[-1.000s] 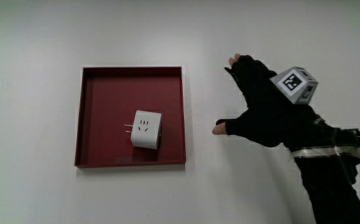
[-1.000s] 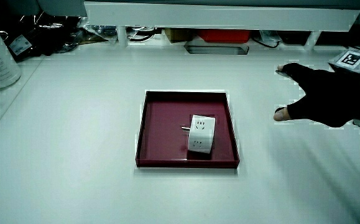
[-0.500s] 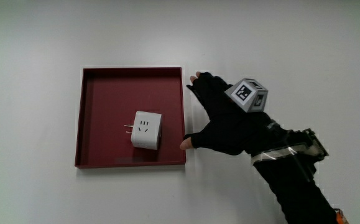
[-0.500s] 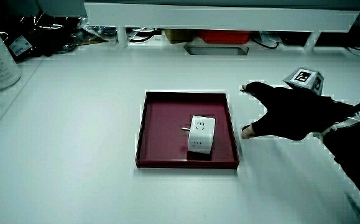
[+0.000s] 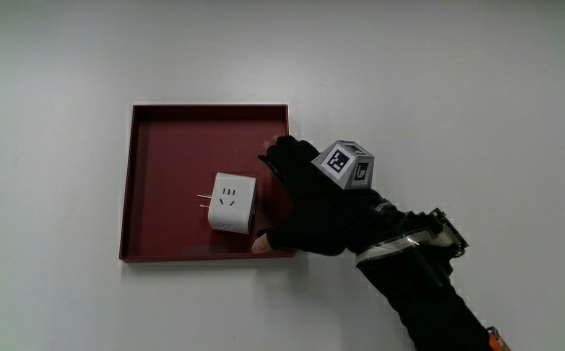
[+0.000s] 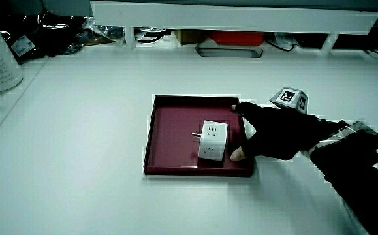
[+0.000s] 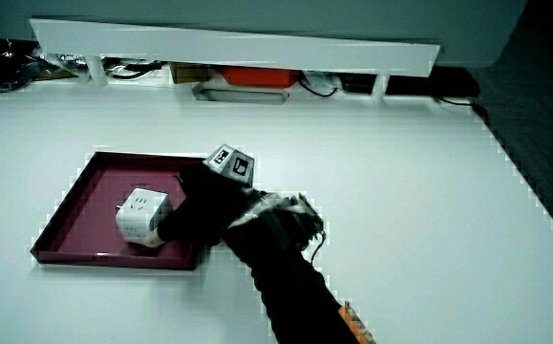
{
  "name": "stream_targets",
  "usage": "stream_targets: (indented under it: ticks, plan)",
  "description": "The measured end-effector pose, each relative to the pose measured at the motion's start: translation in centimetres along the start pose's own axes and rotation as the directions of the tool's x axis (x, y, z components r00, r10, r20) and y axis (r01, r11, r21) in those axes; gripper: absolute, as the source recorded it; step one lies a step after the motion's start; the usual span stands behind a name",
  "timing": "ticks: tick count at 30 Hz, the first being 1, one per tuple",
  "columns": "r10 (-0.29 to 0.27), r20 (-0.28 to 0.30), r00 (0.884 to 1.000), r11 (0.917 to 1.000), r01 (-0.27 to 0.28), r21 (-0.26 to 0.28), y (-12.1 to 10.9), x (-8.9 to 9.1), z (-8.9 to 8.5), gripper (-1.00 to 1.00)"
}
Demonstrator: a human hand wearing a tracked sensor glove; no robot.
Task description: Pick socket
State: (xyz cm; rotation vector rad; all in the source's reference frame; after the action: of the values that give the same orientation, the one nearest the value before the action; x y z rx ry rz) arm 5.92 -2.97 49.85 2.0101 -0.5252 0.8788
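The white socket cube [image 5: 230, 204] lies in the red tray [image 5: 165, 136], nearer its person-side edge. The hand [image 5: 311, 205] hovers beside it, fingers spread, holding nothing. Rigid, light, smooth plastic; it is probably best pinched across flat opposite faces, clear of the prongs.

Lab bench, bare white table [image 6: 78, 150], low partition [image 6: 234, 16], cables [image 6: 64, 29], tracking cube [image 5: 348, 164]

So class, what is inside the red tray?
A white socket lies inside the red tray. The hand reaches over the tray's rim beside it, covering part of the floor.
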Motion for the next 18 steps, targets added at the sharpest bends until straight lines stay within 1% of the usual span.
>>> stream_targets:
  ticks: [1,2,3,4,6,7,9,10,11,12,14,15,16,18]
  plan:
    - [-0.001,0.003,1.0,1.0,0.001,0.006,0.2,0.0,-0.2,0.0]
    - [-0.006,0.007,1.0,1.0,0.006,0.0,0.4,0.0,-0.4,0.0]
    - [0.002,-0.002,1.0,0.9999,-0.002,-0.011,0.5,-0.2,-0.5,0.0]
    - [0.01,-0.014,1.0,0.9999,-0.01,-0.01,0.4,-0.6,-0.5,0.0]
    - [0.001,0.0,1.0,1.0,-0.001,-0.01,0.9,-0.3,-1.0,0.0]
    - [-0.006,0.007,1.0,1.0,0.006,0.0,1.1,-0.2,-1.1,0.0]
    - [0.003,-0.002,1.0,1.0,-0.003,-0.004,1.1,-0.6,-1.2,0.0]
    - [-0.011,0.009,1.0,0.9999,0.011,-0.002,1.4,-0.3,-1.4,0.0]
    - [-0.001,0.008,1.0,1.0,0.001,0.003,1.3,-0.6,-1.4,0.0]
    - [-0.013,0.007,1.0,0.9998,0.013,0.012,1.6,-0.1,-1.5,0.0]
    - [0.003,0.013,1.0,0.9999,-0.003,0.013,1.4,-0.4,-1.4,0.0]
    - [-0.004,0.026,1.0,0.9997,0.003,0.026,1.3,-0.4,-1.5,0.0]
    - [-0.004,0.023,1.0,0.9996,0.004,0.029,1.3,-0.5,-1.4,0.0]
    - [0.001,0.018,1.0,0.9989,-0.002,0.047,1.2,-0.5,-1.4,0.11]
